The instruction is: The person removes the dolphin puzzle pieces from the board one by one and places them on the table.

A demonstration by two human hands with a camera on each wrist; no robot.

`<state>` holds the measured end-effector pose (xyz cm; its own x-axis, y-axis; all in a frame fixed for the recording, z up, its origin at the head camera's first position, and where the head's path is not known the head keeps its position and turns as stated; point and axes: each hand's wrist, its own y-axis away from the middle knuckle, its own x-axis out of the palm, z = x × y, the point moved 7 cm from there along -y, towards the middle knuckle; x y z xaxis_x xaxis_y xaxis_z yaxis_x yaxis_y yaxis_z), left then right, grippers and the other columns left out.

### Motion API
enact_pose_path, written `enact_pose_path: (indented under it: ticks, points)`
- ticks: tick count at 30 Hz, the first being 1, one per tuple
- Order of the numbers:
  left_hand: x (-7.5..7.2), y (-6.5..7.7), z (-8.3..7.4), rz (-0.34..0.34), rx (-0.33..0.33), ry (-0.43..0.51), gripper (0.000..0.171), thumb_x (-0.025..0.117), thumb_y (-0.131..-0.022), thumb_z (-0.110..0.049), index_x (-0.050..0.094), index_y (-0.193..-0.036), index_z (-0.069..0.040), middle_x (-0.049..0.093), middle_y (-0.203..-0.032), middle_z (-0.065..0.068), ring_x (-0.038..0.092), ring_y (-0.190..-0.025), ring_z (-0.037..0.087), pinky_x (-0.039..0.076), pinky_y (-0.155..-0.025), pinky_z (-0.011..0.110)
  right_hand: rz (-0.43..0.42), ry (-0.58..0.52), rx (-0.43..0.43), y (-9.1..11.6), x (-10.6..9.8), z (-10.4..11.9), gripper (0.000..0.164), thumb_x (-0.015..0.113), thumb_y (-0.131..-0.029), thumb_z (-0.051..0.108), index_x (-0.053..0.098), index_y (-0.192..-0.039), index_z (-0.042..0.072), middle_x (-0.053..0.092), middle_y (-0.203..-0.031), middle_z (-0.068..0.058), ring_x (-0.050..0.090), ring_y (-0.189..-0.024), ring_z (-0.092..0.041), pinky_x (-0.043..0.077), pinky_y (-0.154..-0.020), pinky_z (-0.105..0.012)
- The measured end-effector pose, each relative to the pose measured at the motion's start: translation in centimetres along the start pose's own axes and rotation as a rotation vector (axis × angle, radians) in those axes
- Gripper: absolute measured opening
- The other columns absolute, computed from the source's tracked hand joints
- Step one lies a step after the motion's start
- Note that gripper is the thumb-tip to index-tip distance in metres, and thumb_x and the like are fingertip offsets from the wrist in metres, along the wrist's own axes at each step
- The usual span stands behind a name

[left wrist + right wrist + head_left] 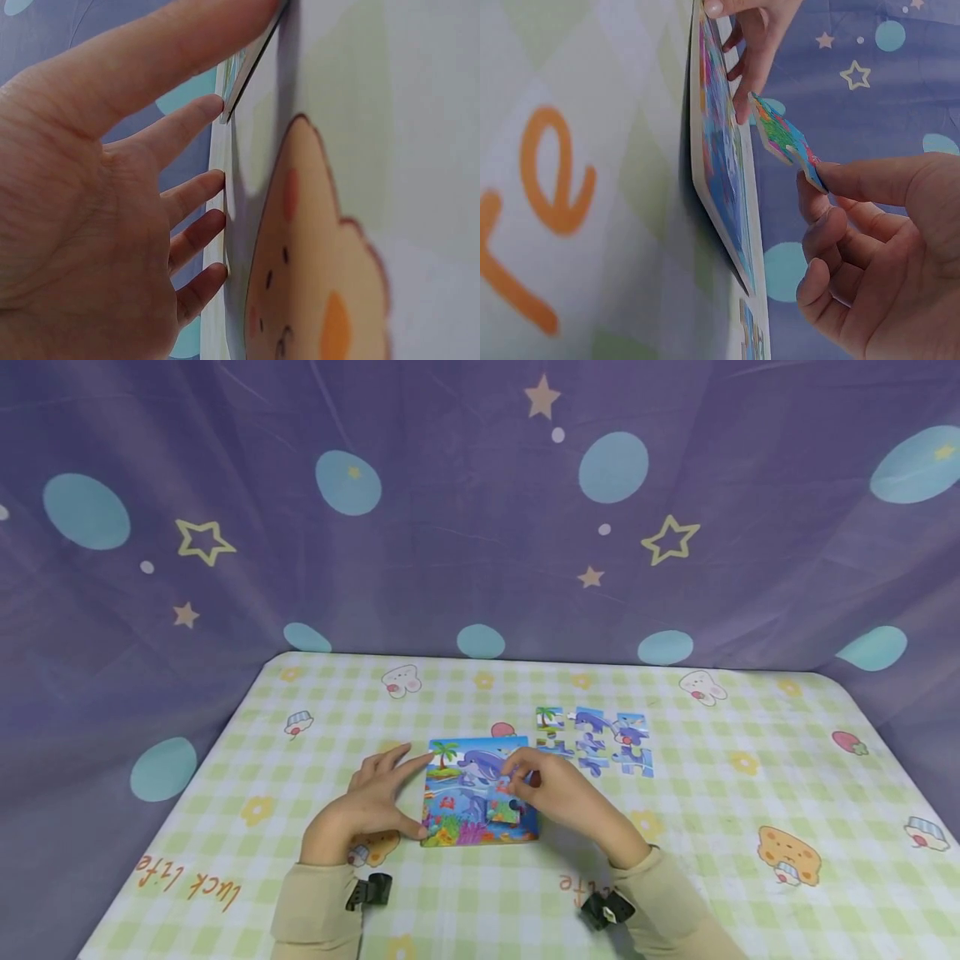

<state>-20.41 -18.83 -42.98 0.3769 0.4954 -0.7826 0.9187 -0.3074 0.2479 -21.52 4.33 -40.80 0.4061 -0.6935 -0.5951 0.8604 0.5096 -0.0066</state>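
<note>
A square puzzle board (468,756) with a printed dolphin, palm tree and sea-bed picture lies on the table in front of me. My left hand (367,802) is at its left side, fingers spread and nearly straight, with the thumb at the near left corner and the index fingertip near the left edge. Over the board's right half, my right hand (564,795) pinches a puzzle piece (780,136) between thumb and index finger. Green and orange coral shows on that piece. In the right wrist view it is tilted and held apart from the board.
Several loose puzzle pieces (592,745) lie in rows beyond the board to the right. A checked cloth (750,718) with printed cartoons covers the table. Behind the far edge hangs a purple curtain (480,560) with stars and blue ovals.
</note>
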Motion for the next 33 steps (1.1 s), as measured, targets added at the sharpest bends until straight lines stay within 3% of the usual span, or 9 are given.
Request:
enact_pose_path:
  ticks: [17,26,33]
  points:
    - [-0.1,0.1,-0.3,0.005,0.002,0.004,0.101,0.092,-0.068,-0.031,0.039,-0.154,-0.020,0.016,-0.162,0.014,0.016,-0.141,0.043,0.022,-0.106,0.070,-0.089,-0.029,0.037,0.4,-3.3,-1.5,0.011,0.065,-0.093,0.004,0.068,-0.103,0.008,0.067,-0.083,0.000,0.057,-0.072,-0.016,0.046,-0.063,-0.029]
    - [-0.1,0.2,-0.3,0.008,0.003,0.001,0.101,0.092,-0.068,-0.032,0.039,-0.154,-0.020,0.016,-0.162,0.015,0.015,-0.141,0.044,0.023,-0.105,0.070,-0.107,-0.013,0.037,0.4,-4.2,-2.6,0.014,0.067,-0.092,0.001,0.069,-0.105,0.004,0.068,-0.082,-0.001,0.057,-0.070,-0.014,0.047,-0.065,-0.029]
    - [-0.1,0.1,-0.3,0.005,0.000,0.007,0.101,0.092,-0.067,-0.031,0.040,-0.153,-0.020,0.016,-0.162,0.015,0.015,-0.142,0.044,0.021,-0.106,0.070,-0.117,-0.005,0.085,0.4,-4.7,-3.8,0.012,0.067,-0.092,0.003,0.069,-0.104,0.004,0.067,-0.083,0.000,0.060,-0.074,-0.014,0.050,-0.069,-0.031]
